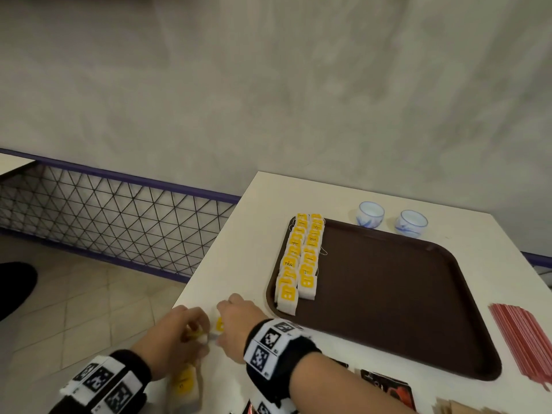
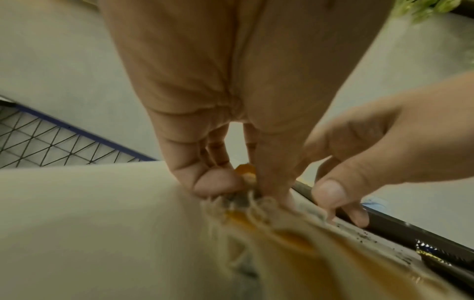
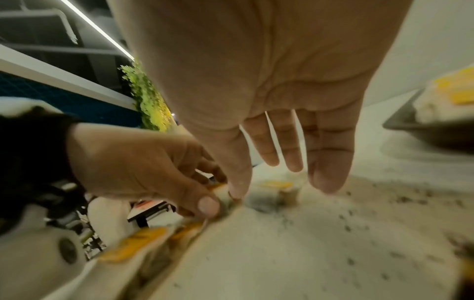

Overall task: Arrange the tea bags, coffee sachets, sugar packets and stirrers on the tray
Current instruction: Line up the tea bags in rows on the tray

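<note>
Two rows of yellow-tagged tea bags (image 1: 300,258) lie along the left side of the brown tray (image 1: 388,300). Off the tray's near left corner, my left hand (image 1: 191,330) pinches a small bunch of tea bags (image 2: 246,180) between thumb and fingers. My right hand (image 1: 227,318) hovers right beside it with fingers straight (image 3: 328,162); its thumb tip touches the bunch. One loose tea bag (image 1: 220,324) lies between the hands. More tea bags (image 1: 183,380) lie under my left wrist. Red stirrers (image 1: 525,345) lie right of the tray.
Two blue-and-white cups (image 1: 370,213) stand behind the tray. Black coffee sachets (image 1: 388,386) and brown sugar packets (image 1: 460,407) lie at the table's near edge. Tea dust speckles the tabletop (image 3: 384,223). The table's left edge drops to a tiled floor and a mesh railing (image 1: 104,204).
</note>
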